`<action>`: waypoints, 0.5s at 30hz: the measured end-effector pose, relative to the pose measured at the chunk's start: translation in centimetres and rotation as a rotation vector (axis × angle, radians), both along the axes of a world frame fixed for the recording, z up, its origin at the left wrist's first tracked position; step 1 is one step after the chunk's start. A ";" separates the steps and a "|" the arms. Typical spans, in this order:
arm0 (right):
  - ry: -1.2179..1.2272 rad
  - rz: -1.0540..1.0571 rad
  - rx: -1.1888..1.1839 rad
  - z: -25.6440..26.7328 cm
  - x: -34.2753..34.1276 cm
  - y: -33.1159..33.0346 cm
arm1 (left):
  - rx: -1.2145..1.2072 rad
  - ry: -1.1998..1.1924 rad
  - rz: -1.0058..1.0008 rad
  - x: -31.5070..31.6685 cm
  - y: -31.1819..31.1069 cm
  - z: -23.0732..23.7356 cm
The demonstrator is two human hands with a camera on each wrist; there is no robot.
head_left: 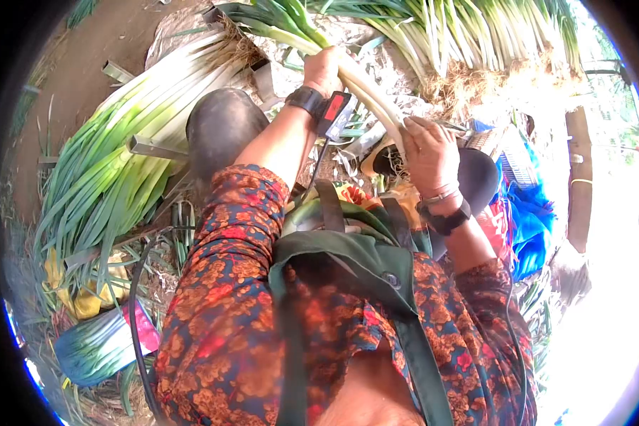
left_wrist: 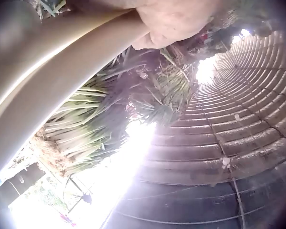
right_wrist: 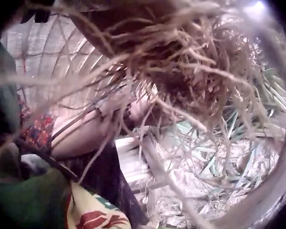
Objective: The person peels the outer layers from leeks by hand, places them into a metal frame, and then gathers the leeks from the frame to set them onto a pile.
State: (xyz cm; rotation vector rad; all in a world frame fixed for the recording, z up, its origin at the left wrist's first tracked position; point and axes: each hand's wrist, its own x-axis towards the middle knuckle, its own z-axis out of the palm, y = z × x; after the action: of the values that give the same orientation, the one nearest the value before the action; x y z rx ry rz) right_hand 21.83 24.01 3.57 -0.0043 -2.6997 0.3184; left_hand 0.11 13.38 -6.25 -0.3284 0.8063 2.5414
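A long leek [head_left: 368, 86] slants across the person's front in the head view, green leaves at the far end and pale shaft toward the body. The left hand [head_left: 323, 72] grips it where the white meets the green. Its lower shaft runs under the fingers of the right hand [head_left: 433, 157], which holds it near the root end. Close up in the left wrist view, the pale shaft [left_wrist: 62, 78] shows a bright lengthwise line beside the left hand [left_wrist: 176, 21]. Tangled roots [right_wrist: 195, 71] fill much of the right wrist view and hide the right hand's grip.
Leeks lie in a large pile [head_left: 113, 160] at left, by a metal bar [head_left: 156, 148]. More leeks [head_left: 468, 35] lie at the far right, roots toward the person. Blue plastic [head_left: 536, 227] is beside the right knee. Leaf scraps [right_wrist: 209, 162] litter the ground.
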 end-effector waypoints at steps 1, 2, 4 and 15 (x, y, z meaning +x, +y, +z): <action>-0.010 -0.023 -0.091 0.4 0.1 0.0 | -0.066 0.074 -0.046 0.2 -0.4 0.1; -0.020 -0.047 -0.183 0.6 0.2 0.0 | -0.045 0.084 -0.072 -0.1 -0.6 -0.4; -0.103 -0.184 -0.441 0.5 0.2 0.1 | -0.004 0.109 -0.136 -0.8 -0.6 -0.4; -0.050 -0.074 -0.952 2.6 3.1 0.7 | 0.002 0.070 -0.035 -0.9 -1.5 0.8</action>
State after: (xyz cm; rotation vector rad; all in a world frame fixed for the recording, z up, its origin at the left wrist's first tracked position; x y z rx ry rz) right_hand 24.92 24.68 6.18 -0.3842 -2.3191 1.5345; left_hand -0.77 11.86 -5.44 -0.2238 0.8279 2.5335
